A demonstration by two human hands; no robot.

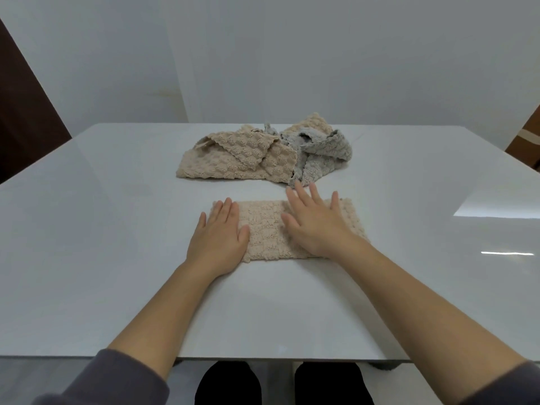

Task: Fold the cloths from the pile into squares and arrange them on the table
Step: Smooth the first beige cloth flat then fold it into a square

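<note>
On table [117, 258], left hand [219, 238] and right hand [314, 226] flat atop beige cloth [263, 226], fingers [315, 197] straight.

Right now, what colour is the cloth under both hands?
Beige, with a bumpy weave; the folded cloth shows best in the head view.

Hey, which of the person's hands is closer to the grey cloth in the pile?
Right. The right hand rests on the folded beige cloth, its fingers nearly reaching the grey cloth. The left hand presses the folded cloth's left end, farther away.
</note>
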